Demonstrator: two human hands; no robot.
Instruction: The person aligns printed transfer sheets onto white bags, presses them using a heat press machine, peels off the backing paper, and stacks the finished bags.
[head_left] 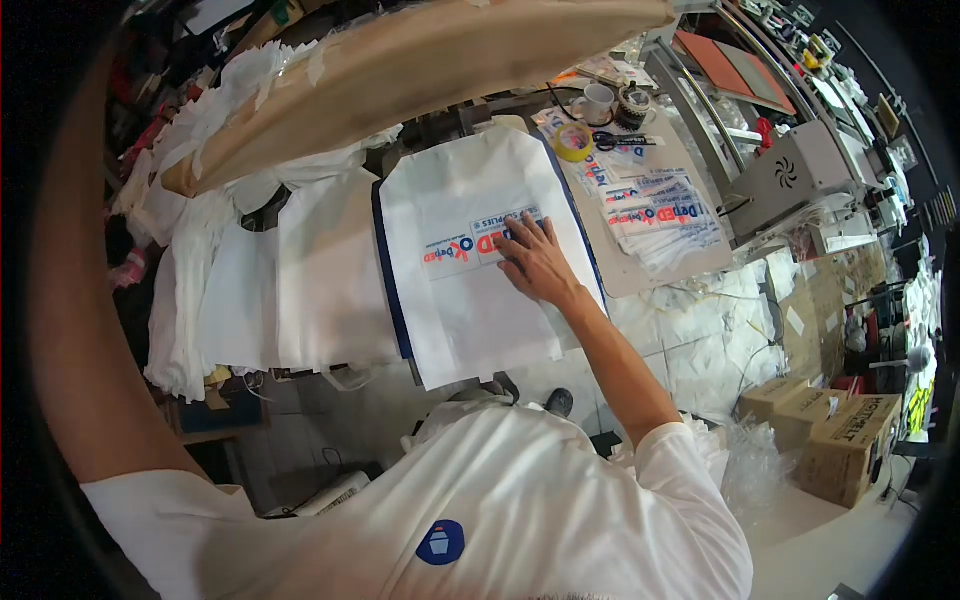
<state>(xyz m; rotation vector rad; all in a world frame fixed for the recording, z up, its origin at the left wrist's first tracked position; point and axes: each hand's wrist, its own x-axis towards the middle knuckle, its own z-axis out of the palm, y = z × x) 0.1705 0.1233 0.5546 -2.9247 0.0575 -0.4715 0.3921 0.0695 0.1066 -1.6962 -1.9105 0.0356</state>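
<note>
My right hand (536,262) lies with fingers spread on a printed transfer sheet (450,258) with blue and red lettering. Beneath the sheet is a white fabric bag panel (470,340), laid over a dark-edged pressing board (392,290). The hand covers part of the print. My left arm (75,300) reaches up along the left side of the view, and its hand is out of sight. Above the board hangs a long brown-covered upper plate (440,85), which looks like part of a heat press.
White bags (335,275) are piled on the left. To the right, a side board (625,270) bears more printed sheets (665,215), yellow tape (573,142), black-handled scissors (612,141) and a white mug (597,103). A grey machine box (790,175) and cardboard boxes (850,440) stand farther right.
</note>
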